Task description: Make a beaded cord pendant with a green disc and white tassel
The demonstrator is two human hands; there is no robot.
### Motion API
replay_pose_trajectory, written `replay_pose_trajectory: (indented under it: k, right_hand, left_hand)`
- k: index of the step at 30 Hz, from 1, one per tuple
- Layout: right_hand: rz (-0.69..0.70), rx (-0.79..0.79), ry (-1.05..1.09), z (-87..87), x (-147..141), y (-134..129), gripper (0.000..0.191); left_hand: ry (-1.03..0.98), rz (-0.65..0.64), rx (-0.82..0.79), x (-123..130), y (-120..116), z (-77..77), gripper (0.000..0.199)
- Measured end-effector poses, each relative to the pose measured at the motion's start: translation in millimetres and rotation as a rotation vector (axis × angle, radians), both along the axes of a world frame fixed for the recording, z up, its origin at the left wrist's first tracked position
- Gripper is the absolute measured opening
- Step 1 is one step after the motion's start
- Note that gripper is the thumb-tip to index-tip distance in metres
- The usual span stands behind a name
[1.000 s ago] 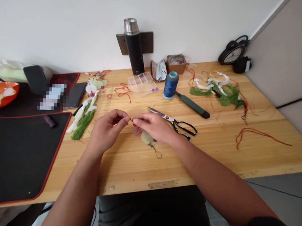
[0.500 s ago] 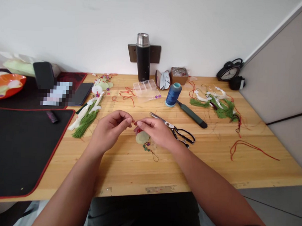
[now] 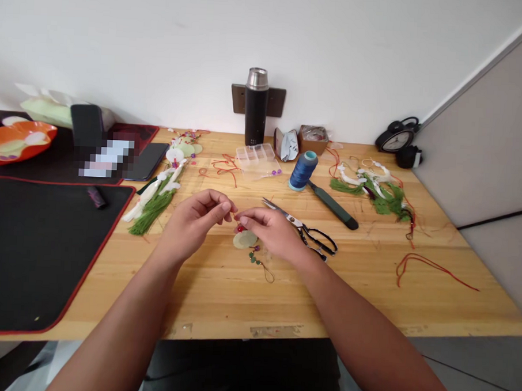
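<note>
Red bead (image 3: pixel 240 228) and pale green disc (image 3: pixel 245 240) between two hands

The left hand (image 3: pixel 193 221) and right hand (image 3: pixel 270 231) are raised above the wooden counter (image 3: pixel 282 300), with their fingertips facing and nearly meeting at the centre. Each hand forms a narrow pinch, thumb against forefinger. Any thread in the pinch is too fine to make out. The bead sits just below the right hand's fingertips (image 3: pixel 244 219); whether it is gripped cannot be determined.

The disc lies flat on the counter directly beneath the bead and partly under the right hand. A short string of small green and purple beads (image 3: pixel 255 257) extends from the disc toward the person and ends in a thin brown cord loop (image 3: pixel 266 273).

Scissors (image 3: pixel 286 217) with black handles lie just beside the right hand, blades pointing left. Beyond them stand a blue thread spool (image 3: pixel 303 170) and a tool with a dark green handle (image 3: pixel 333 207). A clear plastic compartment box (image 3: pixel 257 159) lies further back, left of the spool.

A green and white tassel (image 3: pixel 152 211) lies left of the left hand. A second green and white tassel bundle (image 3: pixel 376 195) lies toward the right end, with a loose red cord (image 3: pixel 431 269) nearer the front edge.
</note>
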State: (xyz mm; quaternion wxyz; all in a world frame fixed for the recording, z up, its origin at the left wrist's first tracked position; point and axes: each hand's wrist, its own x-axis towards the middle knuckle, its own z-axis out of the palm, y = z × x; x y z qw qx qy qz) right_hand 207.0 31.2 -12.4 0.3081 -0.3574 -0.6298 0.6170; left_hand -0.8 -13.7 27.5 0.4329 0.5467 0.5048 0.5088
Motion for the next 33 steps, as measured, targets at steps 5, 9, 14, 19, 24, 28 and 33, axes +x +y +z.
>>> replay_pose_trajectory:
  k: [5, 9, 14, 19, 24, 28, 33]
  right_hand:
    - [0.003, -0.009, 0.022, 2.4, 0.0, -1.2, 0.019]
    - [-0.007, 0.058, 0.029, 2.6, -0.9, -1.3, 0.020]
    - [0.020, 0.095, 0.022, 6.9, -2.5, -5.5, 0.022]
    - [0.025, 0.158, -0.025, 15.1, -3.2, -10.0, 0.020]
    - [-0.018, 0.180, -0.031, 15.3, -2.5, -9.4, 0.019]
    - [-0.073, 0.216, -0.011, 13.7, -3.1, -10.3, 0.018]
    - [-0.069, 0.236, 0.005, 18.7, -4.4, -14.8, 0.018]
  left_hand:
    - [0.009, 0.010, 0.002, -0.8, -1.3, -0.1, 0.028]
    - [0.000, 0.004, 0.017, -0.2, -2.0, -0.7, 0.029]
    - [-0.031, -0.011, 0.038, 1.9, -3.2, 1.4, 0.028]
    - [-0.045, -0.033, 0.032, 7.5, -4.8, 5.4, 0.031]
    - [-0.044, -0.038, 0.026, 11.8, -5.3, 6.9, 0.038]
    - [-0.039, -0.051, 0.013, 12.6, -5.9, 7.2, 0.036]
    - [-0.039, -0.066, 0.010, 12.8, -6.3, 6.9, 0.035]
